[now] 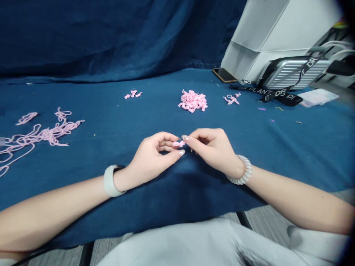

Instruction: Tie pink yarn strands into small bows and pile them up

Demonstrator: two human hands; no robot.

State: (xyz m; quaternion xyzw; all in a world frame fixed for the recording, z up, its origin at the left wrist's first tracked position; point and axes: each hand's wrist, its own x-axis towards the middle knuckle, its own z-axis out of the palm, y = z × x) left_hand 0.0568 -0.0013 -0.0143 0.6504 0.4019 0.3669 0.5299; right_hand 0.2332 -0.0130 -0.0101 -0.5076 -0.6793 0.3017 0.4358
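Note:
A small pink yarn knot (179, 144) with a loop is held up at the centre, just above the cloth. My right hand (213, 149) pinches its right end between thumb and fingertips. The curled fingers and thumb of my left hand (155, 155) close around its left side, the thumb a little below it. Beyond my hands lies a heap of pink yarn knots (192, 101). A few more pink pieces (133, 94) lie to its left, and a loose pink yarn bit (232, 98) is to its right. Tangled lilac-pink yarn strands (52, 133) spread at far left.
Dark blue cloth (124, 118) covers the table and hangs behind it. At the back right are a phone (224, 75), a white box-like form (257, 40), a ridged silver case (299, 72), a black lettered strap (285, 98) and a flat clear box (318, 97). Small scraps dot the cloth.

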